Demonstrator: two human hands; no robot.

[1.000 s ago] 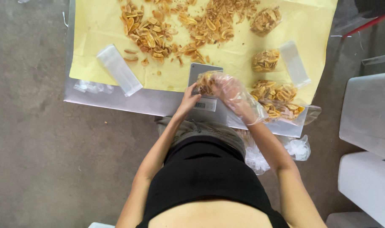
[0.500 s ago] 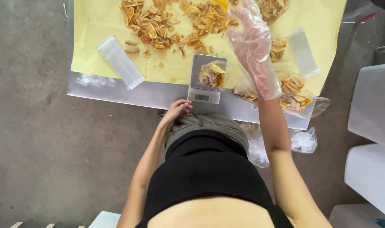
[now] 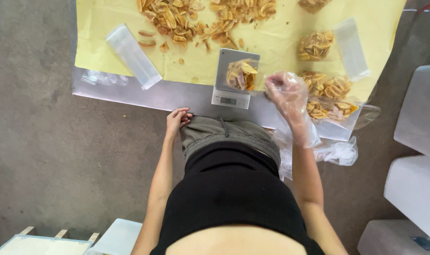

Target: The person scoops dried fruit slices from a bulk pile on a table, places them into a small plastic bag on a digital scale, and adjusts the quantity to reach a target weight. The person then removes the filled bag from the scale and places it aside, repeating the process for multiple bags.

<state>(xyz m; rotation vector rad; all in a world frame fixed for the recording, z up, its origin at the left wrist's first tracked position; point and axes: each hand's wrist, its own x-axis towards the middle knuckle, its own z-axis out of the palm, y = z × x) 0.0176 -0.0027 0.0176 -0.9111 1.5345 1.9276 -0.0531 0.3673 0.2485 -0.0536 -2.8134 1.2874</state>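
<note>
A small grey scale (image 3: 234,92) stands at the near edge of the yellow sheet (image 3: 101,42). On its platform lies a clear bag of golden chips (image 3: 241,74). My right hand (image 3: 286,89), in a thin clear plastic glove, hovers just right of the scale with fingers curled and nothing visible in them. My bare left hand (image 3: 177,120) rests on my knee below the table edge, fingers loosely bent, holding nothing. A loose heap of chips (image 3: 201,19) spreads over the far part of the sheet.
Filled chip bags (image 3: 326,97) lie right of the scale, another (image 3: 315,45) beyond them. Stacks of clear flat bags sit at left (image 3: 132,55) and right (image 3: 351,47). Crumpled plastic (image 3: 337,152) hangs off the table's near right. White blocks (image 3: 415,151) stand at right.
My right hand was at the scale, reached out to the chip heap, and has now come back beside the scale. My left hand dropped from the scale to my knee.
</note>
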